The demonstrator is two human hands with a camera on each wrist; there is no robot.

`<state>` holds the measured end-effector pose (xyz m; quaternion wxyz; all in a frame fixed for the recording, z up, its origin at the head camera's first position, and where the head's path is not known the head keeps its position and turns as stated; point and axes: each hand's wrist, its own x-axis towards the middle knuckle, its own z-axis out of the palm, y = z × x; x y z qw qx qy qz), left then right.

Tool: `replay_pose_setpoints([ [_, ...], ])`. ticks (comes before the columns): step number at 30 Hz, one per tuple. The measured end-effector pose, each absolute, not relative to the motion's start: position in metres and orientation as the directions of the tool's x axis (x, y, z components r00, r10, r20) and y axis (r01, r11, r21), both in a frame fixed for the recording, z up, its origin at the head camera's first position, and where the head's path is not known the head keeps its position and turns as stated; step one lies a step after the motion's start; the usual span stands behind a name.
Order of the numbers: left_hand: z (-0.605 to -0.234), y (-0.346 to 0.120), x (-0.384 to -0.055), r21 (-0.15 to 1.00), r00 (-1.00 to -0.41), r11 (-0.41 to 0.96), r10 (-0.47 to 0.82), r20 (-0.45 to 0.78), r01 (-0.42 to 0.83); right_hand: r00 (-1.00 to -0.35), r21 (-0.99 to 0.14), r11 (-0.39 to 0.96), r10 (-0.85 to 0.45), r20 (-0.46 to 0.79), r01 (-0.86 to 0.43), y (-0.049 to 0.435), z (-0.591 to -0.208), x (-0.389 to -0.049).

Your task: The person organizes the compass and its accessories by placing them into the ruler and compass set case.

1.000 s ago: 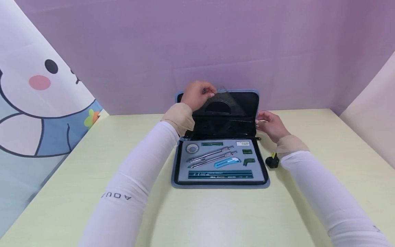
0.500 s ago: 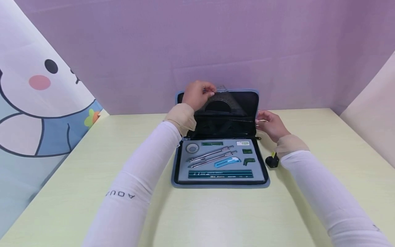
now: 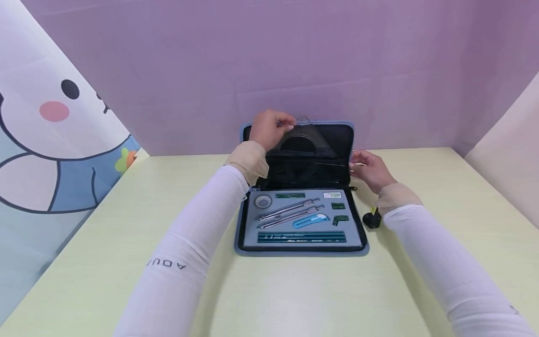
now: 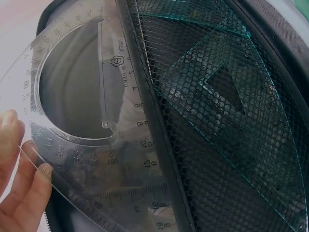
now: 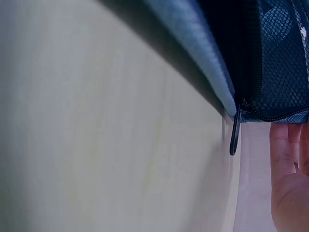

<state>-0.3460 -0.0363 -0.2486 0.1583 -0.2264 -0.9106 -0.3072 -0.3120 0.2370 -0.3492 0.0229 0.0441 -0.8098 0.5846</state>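
My left hand (image 3: 268, 131) pinches the edge of a clear plastic protractor (image 4: 77, 169) between thumb and fingers. The protractor's lower part sits in the mesh pocket (image 4: 188, 174) of a zip case's raised lid (image 3: 343, 140). In the head view a clear corner pokes just above the lid's top edge. My right hand (image 3: 370, 171) holds the lid's right side edge, with some fingers behind it. The case's open base (image 3: 301, 253) holds pencils (image 3: 301, 237), two metal compasses (image 3: 290, 215), a blue utility knife (image 3: 310, 221) and small green pieces.
A small black item (image 3: 372, 218) with a yellow part stands right of the case, near my right wrist. Green-edged set squares (image 4: 227, 92) lie inside the mesh pocket. A black zip pull (image 5: 235, 133) hangs at the hinge corner. A purple cloth (image 3: 189, 84) rises behind the table.
My left forearm has shifted slightly right, and the left hand keeps its pinch on the protractor. The right hand and the case stay in place.
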Motion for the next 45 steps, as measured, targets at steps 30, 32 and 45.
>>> replay_pose_setpoints([
  [30,-0.249,-0.039,-0.345,0.513,-0.842,0.675,0.344,0.416,0.530,-0.995,-0.952,0.293,-0.049,0.083,-0.094,0.234,-0.349,-0.310],
  [32,-0.250,-0.040,-0.345,0.520,-0.840,0.668,0.343,0.419,0.532,-0.996,-0.951,0.296,-0.047,0.082,-0.092,0.234,-0.349,-0.310],
  [45,-0.262,-0.047,-0.341,0.494,-0.855,0.704,0.352,0.381,0.510,-0.996,-0.951,0.299,-0.050,0.071,-0.083,0.236,-0.350,-0.309],
])
